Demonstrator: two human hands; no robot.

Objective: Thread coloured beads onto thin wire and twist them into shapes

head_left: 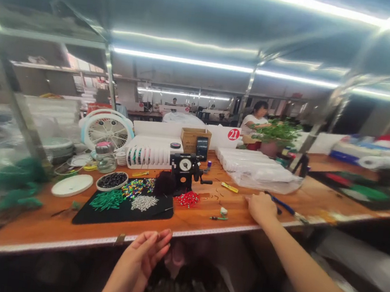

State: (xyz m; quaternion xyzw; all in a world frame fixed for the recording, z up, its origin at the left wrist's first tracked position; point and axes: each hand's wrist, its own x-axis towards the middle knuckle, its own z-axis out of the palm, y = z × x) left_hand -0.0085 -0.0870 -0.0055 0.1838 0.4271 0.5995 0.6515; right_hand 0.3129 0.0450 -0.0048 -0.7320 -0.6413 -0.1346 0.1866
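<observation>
My left hand (141, 265) is raised in front of the table's front edge, palm turned inward. Its thumb and fingertips come together in a pinch; anything between them is too small to make out. On the tabletop rests my right hand (261, 208), its fingers curled and closed toward the wood, and what they hold, if anything, is hidden. Just right of it lie blue-handled pliers (283, 204). A small white piece (223, 211) and a thin green piece (219, 218) lie to its left. Red beads (187, 199) are piled farther left.
A black mat (90, 217) carries green tube beads (107, 200), silver beads (144, 203) and mixed beads. Behind stand a black hand-crank counter (185, 165), spools (147, 156), a jar (106, 158) and a fan (107, 130). White plastic-wrapped rolls (249, 164) lie at the back; a person sits beyond.
</observation>
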